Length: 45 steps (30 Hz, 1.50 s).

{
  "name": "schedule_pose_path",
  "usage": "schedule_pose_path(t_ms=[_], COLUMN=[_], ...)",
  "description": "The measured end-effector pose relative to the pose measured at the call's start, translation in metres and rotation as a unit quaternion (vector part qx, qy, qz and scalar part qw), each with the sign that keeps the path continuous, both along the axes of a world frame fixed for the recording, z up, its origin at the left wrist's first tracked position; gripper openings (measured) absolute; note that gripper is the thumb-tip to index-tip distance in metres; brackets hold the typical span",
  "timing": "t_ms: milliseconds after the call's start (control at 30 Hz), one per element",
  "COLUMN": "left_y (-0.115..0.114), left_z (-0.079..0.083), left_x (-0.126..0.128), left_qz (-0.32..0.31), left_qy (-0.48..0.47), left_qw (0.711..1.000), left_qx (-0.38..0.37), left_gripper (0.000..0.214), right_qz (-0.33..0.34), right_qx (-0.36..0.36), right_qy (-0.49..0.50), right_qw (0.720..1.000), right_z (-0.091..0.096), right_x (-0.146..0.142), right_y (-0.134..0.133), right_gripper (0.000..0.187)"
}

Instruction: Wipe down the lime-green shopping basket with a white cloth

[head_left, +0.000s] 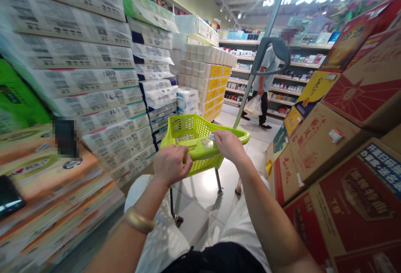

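Note:
A lime-green plastic shopping cart (200,166) with perforated basket walls stands right before my body, on thin grey legs with small wheels. My left hand (171,163) is closed around the left part of its near rim, thumb toward me. Over the right part of the same rim, my right hand (230,144) curls its fingers. A small white patch (211,137) shows at the right fingertips; whether it is a label or a loose piece of paper, I cannot tell. A gold bangle (138,220) circles my left wrist.
Tall stacks of wrapped tissue packs (94,56) line the left. Red and brown cartons (313,139) are piled close on the right. A grey post (247,91) with a looped handle rises beyond the cart. Farther off, a person (265,81) carries a plastic bag (253,106) past stocked shelves.

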<state>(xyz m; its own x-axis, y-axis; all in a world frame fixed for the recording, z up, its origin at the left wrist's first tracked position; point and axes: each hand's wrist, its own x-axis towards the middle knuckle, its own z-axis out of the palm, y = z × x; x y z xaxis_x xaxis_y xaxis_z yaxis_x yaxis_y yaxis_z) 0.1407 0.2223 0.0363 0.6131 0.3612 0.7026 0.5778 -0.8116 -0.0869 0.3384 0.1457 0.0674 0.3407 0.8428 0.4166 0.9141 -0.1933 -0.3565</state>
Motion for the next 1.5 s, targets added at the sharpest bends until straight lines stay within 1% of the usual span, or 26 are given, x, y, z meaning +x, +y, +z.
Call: schedule_pose_path(t_ms=[67, 100, 233, 300, 367, 467, 567, 633, 700, 800, 833, 900, 1000, 1067, 1100, 1167, 1233, 1300, 1333, 1400, 1433, 1500], left_y=[-0.001, -0.002, -0.003, -0.003, -0.003, -0.003, -0.004, -0.005, -0.006, -0.007, -0.007, -0.006, -0.005, -0.004, -0.004, -0.004, -0.004, -0.004, -0.004, -0.003, -0.003, -0.003], left_z=[0.000, -0.001, -0.001, -0.001, -0.001, 0.000, 0.000, 0.000, 0.001, 0.002, 0.002, 0.002, 0.001, 0.000, 0.000, -0.001, -0.001, -0.001, -0.001, 0.000, 0.000, 0.000], left_x=[0.001, 0.002, 0.003, 0.002, 0.001, -0.001, -0.001, -0.001, 0.000, 0.000, -0.001, -0.001, -0.003, -0.002, -0.002, -0.001, 0.000, 0.000, -0.001, -0.002, -0.002, -0.003], left_qz=[0.003, 0.004, 0.001, -0.005, -0.007, -0.008, -0.008, -0.008, -0.006, -0.005, -0.007, -0.013, -0.019, -0.016, -0.014, -0.009, -0.009, -0.014, -0.019, -0.028, -0.031, -0.031], left_qy=[0.000, 0.000, 0.003, 0.006, 0.008, 0.013, 0.014, 0.013, 0.010, 0.007, 0.007, 0.010, 0.013, 0.012, 0.011, 0.009, 0.007, 0.004, 0.004, 0.005, 0.006, 0.006], left_qw=[1.000, 1.000, 1.000, 1.000, 1.000, 1.000, 1.000, 1.000, 1.000, 1.000, 1.000, 1.000, 0.999, 0.999, 0.999, 0.999, 0.999, 1.000, 1.000, 0.999, 0.999, 0.999], left_qx=[0.000, 0.001, 0.002, 0.002, 0.001, -0.005, -0.018, -0.024, -0.024, -0.017, -0.016, -0.019, -0.025, -0.030, -0.032, -0.035, -0.032, -0.025, -0.020, -0.015, -0.015, -0.020], left_gripper=[0.026, 0.026, 0.024, 0.024, 0.024, 0.026, 0.026, 0.026, 0.025, 0.025, 0.025, 0.024, 0.023, 0.023, 0.023, 0.023, 0.024, 0.024, 0.023, 0.023, 0.023, 0.023], right_qz=[-0.029, -0.025, 0.078, 0.100, 0.081, 0.022, -0.015, -0.016, 0.009, 0.072, 0.082, 0.060, -0.006, -0.030, -0.033, -0.014, 0.040, 0.100, 0.119, 0.125, 0.115, 0.073], right_qx=[-0.011, -0.012, -0.012, -0.045, -0.111, -0.213, -0.256, -0.261, -0.254, -0.208, -0.194, -0.187, -0.205, -0.210, -0.210, -0.197, -0.159, -0.101, -0.070, -0.019, 0.000, 0.030], right_qy=[-0.007, -0.017, -0.060, -0.069, -0.072, -0.060, -0.049, -0.049, -0.053, -0.061, -0.062, -0.062, -0.062, -0.061, -0.059, -0.060, -0.068, -0.075, -0.074, -0.058, -0.048, -0.031], right_qw=[1.000, 0.999, 0.995, 0.992, 0.988, 0.975, 0.965, 0.964, 0.966, 0.973, 0.976, 0.979, 0.977, 0.975, 0.975, 0.978, 0.984, 0.987, 0.988, 0.990, 0.992, 0.996], right_z=[0.000, 0.000, 0.002, 0.007, 0.015, 0.027, 0.034, 0.036, 0.035, 0.030, 0.028, 0.025, 0.024, 0.024, 0.024, 0.023, 0.020, 0.015, 0.012, 0.006, 0.003, -0.003], right_x=[0.000, -0.004, -0.035, -0.043, -0.039, -0.014, 0.008, 0.010, -0.001, -0.019, -0.021, -0.015, 0.010, 0.021, 0.021, 0.010, -0.012, -0.033, -0.039, -0.041, -0.037, -0.024], right_y=[-0.002, -0.002, 0.001, 0.006, 0.012, 0.021, 0.029, 0.031, 0.032, 0.035, 0.036, 0.039, 0.040, 0.036, 0.034, 0.027, 0.020, 0.013, 0.010, 0.002, -0.003, -0.012], right_gripper=[0.034, 0.033, 0.031, 0.033, 0.036, 0.041, 0.044, 0.044, 0.041, 0.038, 0.037, 0.035, 0.033, 0.036, 0.038, 0.039, 0.038, 0.035, 0.033, 0.032, 0.031, 0.031])
